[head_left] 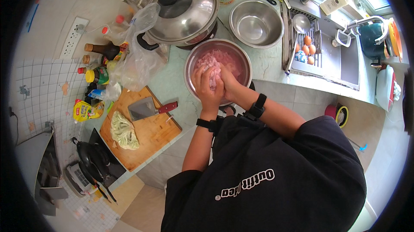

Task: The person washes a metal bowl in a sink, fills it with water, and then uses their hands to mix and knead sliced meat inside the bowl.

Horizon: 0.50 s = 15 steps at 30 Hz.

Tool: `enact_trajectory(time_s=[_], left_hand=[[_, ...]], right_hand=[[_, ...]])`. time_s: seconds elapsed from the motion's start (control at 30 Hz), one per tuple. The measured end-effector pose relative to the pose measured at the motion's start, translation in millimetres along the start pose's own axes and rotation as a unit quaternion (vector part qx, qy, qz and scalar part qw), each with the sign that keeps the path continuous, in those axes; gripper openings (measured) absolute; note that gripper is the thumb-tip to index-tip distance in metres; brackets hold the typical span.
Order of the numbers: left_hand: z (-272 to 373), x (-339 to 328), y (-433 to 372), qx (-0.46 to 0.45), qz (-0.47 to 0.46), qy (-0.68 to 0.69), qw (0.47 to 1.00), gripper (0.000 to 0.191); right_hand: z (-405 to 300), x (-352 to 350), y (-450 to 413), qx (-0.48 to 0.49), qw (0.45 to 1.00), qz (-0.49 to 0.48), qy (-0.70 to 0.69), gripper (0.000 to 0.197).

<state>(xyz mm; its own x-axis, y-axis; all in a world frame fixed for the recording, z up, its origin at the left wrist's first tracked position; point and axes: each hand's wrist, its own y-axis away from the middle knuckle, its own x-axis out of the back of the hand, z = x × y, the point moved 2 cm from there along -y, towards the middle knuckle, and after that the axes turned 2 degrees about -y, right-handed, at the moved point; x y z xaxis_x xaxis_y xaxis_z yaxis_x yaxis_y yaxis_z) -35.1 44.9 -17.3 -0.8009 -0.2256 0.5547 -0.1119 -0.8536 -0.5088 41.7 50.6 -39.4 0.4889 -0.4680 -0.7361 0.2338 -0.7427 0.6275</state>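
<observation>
Both hands are over a stainless steel bowl (245,56) of pink, watery minced meat (223,58). My left hand (207,83) and my right hand (229,81) press together around a lump of the pale pink mince. A second steel bowl (256,26), with nothing in it, stands behind and to the right. To the left, a cleaver with a red handle (142,108) lies on a wooden cutting board (155,135), beside a piece of pale green cabbage (124,131).
A lidded steel pot (190,12) stands close behind the bowl. Bottles (103,50) and a plastic bag (137,57) line the left wall. On the right, eggs (309,49) and a ladle (301,23) rest on a rack by the sink (349,51). A black wok (89,159) sits at lower left.
</observation>
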Motion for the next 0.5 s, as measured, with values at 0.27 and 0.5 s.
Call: enact_trajectory(time_s=[0.27,0.5], left_hand=[[-12.2,-24.2,-2.1,0.027,-0.035,0.030,0.999,0.026],[-19.8,-39.8,-7.3,0.031,-0.040,0.042,0.998,0.026]], right_hand=[[-4.3,25.0,-23.3,0.003,0.999,0.042,-0.022,0.028],[-16.5,22.7,-28.7,-0.003,0.993,0.120,0.010,0.031]])
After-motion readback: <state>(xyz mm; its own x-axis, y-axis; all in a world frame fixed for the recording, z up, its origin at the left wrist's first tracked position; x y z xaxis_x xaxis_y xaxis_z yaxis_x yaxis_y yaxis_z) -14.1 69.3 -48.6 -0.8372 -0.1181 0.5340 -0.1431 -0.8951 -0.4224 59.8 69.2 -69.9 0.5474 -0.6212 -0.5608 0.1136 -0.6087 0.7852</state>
